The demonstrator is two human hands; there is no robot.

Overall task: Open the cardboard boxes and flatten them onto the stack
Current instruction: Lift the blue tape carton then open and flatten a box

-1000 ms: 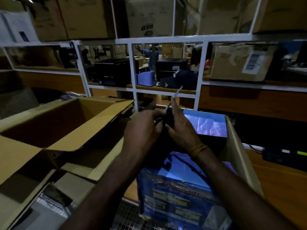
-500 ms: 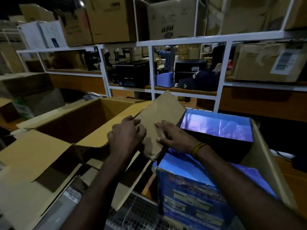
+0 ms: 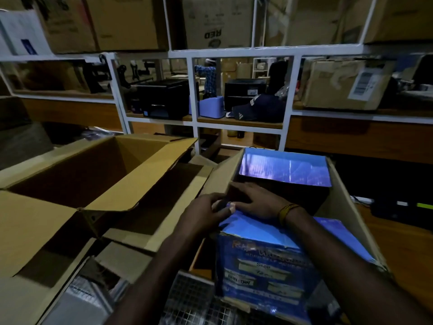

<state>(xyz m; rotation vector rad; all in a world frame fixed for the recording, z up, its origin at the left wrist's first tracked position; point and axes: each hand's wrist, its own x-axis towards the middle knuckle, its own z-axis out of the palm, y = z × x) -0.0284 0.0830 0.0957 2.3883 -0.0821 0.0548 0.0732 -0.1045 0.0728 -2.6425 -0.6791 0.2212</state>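
A blue printed cardboard box (image 3: pixel 264 275) stands open right in front of me. Its brown left flap (image 3: pixel 219 177) leans outward to the left, its right flap (image 3: pixel 349 207) outward to the right, and its blue far flap (image 3: pixel 285 170) stands up. Both hands meet at the box's near-left corner. My left hand (image 3: pixel 201 215) has its fingers curled round the top edge there. My right hand (image 3: pixel 254 201), a yellow band at its wrist, lies with straight fingers across the base of the left flap. To the left, a large brown box (image 3: pixel 93 174) sits open on flattened cardboard (image 3: pixel 128 249).
A white metal shelf rack (image 3: pixel 195 130) runs across the back, holding black printers (image 3: pixel 164 99), a dark cap (image 3: pixel 257 109) and a labelled carton (image 3: pixel 344 85). Wire mesh (image 3: pixel 187 292) shows below the boxes. A wooden surface (image 3: pixel 403 242) lies at the right.
The left flap, raised under both hands half a second ago, now leans outward to the left. Both hands have dropped to the box's near-left corner.
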